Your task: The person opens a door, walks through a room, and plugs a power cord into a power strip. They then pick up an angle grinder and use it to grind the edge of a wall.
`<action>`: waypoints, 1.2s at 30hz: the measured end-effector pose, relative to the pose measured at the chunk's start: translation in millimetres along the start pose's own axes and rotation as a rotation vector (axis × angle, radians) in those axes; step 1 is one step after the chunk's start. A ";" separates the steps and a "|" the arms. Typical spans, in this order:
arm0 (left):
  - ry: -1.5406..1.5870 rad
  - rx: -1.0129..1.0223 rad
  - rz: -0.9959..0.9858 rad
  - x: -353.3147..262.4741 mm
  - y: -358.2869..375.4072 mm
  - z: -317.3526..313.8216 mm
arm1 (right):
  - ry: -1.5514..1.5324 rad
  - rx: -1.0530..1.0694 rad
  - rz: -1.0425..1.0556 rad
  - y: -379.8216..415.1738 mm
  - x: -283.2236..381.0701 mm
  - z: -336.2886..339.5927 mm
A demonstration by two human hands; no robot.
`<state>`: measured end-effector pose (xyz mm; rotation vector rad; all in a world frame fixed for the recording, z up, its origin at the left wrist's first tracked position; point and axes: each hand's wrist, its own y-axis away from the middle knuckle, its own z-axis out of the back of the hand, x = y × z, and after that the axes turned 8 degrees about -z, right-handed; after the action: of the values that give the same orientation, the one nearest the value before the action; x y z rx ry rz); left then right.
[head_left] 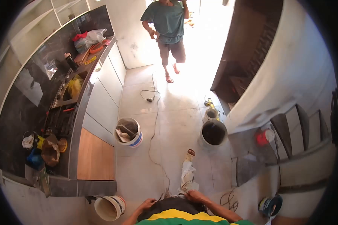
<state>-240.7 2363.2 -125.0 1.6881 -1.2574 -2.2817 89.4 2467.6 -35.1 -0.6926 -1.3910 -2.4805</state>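
Observation:
My left hand [148, 203] is beside my hip at the dark hem of my shirt [176, 207]; its fingers look curled, and what they hold, if anything, is too small to make out. At my other side, my right hand [193, 195] is closed on the pale, stained trousers [188, 177] at the upper thigh. One of my feet, in a sandal [191, 152], is stretched forward on the tiles. A white bucket [110, 208] stands near my left hand, and a loose cable [229, 202] lies to the right of my right hand.
Ahead, a person [165, 30] in a green shirt is in the bright doorway. Buckets [129, 132] [213, 132] stand on both sides, with a cord [156, 123] across the floor between them. A cluttered counter [87, 75] runs along the left; stairs [294, 129] rise at right.

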 end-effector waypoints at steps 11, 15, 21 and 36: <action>-0.130 -0.537 0.097 -296.1 -166.2 184.1 | 0.023 0.034 -0.010 -167.9 9.8 332.1; -0.133 -0.512 0.169 -353.2 -220.4 236.0 | 0.027 0.093 -0.032 -231.6 25.4 399.9; -0.100 -0.416 0.173 -379.3 -339.4 367.5 | 0.012 0.176 -0.148 -357.4 55.4 503.9; 0.283 -0.757 0.384 -175.5 -737.5 728.6 | -0.546 -0.094 -0.411 -918.7 134.5 632.8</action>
<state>-457.8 3359.2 -382.5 1.2822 -0.4906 -1.8477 -210.3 3496.3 -373.2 -1.2969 -1.7516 -2.8111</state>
